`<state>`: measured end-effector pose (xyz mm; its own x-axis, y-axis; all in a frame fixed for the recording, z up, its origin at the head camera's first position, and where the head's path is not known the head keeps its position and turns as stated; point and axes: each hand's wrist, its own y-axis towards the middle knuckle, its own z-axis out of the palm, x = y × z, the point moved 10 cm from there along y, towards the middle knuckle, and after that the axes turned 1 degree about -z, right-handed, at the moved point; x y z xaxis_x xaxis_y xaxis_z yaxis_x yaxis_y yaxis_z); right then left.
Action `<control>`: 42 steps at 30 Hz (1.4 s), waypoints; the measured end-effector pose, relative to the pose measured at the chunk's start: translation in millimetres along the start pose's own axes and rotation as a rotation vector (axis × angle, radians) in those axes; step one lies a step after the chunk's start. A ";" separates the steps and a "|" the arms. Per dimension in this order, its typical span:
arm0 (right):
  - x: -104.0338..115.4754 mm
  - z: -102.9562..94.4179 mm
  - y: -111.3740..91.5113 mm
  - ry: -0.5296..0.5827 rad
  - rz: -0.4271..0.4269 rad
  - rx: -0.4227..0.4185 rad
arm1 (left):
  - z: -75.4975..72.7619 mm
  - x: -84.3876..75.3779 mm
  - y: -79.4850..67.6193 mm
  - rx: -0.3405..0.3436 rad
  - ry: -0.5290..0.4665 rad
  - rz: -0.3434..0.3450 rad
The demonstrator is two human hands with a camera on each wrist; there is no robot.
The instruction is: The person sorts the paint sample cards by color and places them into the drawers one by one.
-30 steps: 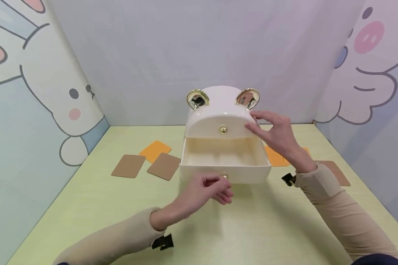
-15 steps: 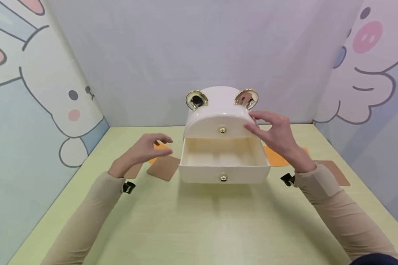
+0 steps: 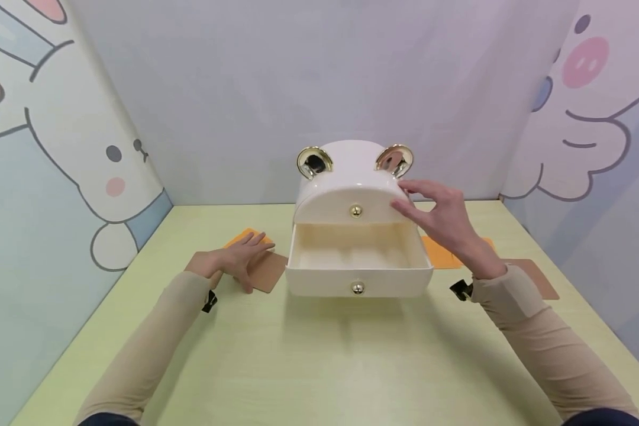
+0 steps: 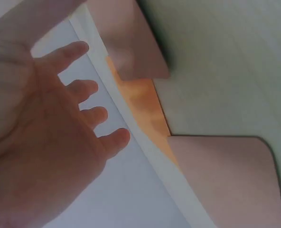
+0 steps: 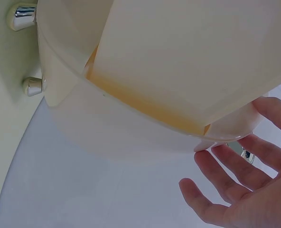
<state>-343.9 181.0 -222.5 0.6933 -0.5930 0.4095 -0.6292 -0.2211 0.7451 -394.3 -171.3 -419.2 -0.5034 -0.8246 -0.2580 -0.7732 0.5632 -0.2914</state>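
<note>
Honestly, that brown card (image 3: 268, 272) looks light and stiffish, best edge-pinched; left hand (image 3: 238, 261) is spread wide, right hand (image 3: 441, 212) grips the white box (image 3: 351, 158).

Near the left edge of the counter (image 3: 325, 367), the left hand (image 3: 236, 260) partly hides an orange card (image 3: 238, 238); near the right, a sleeve (image 3: 554, 355) partly covers a brown card (image 3: 538, 279).

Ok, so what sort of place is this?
Probably a staged booth or play-style set: a pale green table, a plain back wall, and cartoon side panels, one rabbit-printed panel and one pig-printed panel.
</note>
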 end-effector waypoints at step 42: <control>1.1 -0.3 1.3 -0.043 -0.007 -0.001 | -111.9 -76.1 -78.2 -0.244 -0.151 0.117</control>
<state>-343.9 180.3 -220.9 0.6821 -0.6243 0.3809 -0.6237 -0.2247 0.7486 -338.6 -158.5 -273.6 -0.5456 -0.7277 -0.4156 -0.7924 0.6094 -0.0269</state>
